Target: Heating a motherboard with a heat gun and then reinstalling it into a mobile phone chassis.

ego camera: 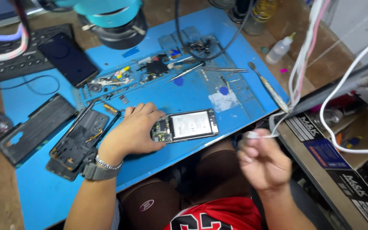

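Resting on a blue mat (201, 91), the left hand (133, 130) grips an opened phone (185, 125) while the right hand (264, 162), near the edge, pinches a white cable (277, 123).

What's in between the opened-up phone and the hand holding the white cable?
Only bare blue mat and its front edge separate the opened phone from the right hand pinching the white cable, as the head view shows.

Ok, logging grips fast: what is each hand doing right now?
Left hand: curled, resting on the opened phone, pinning its end.
Right hand: closed, pinching the white cable.
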